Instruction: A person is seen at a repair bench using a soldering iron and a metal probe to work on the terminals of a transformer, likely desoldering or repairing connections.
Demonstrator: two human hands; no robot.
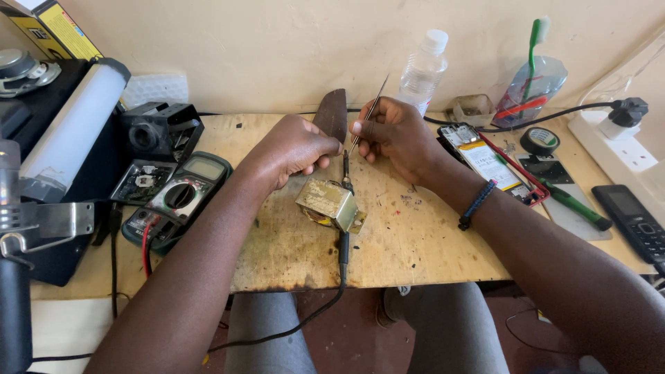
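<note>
My left hand is closed around a dark flat piece that stands upright above the wooden board. My right hand pinches thin metal tweezers, their tips pointing down toward my left fingers. Just below both hands a small metal transformer block rests on the board. A black soldering iron leans on that block, its cable hanging off the front edge.
A multimeter and a black box sit at the left, next to a white tube lamp. To the right lie an opened phone, a tape roll, a green screwdriver, a black handset and a power strip. A water bottle stands at the wall.
</note>
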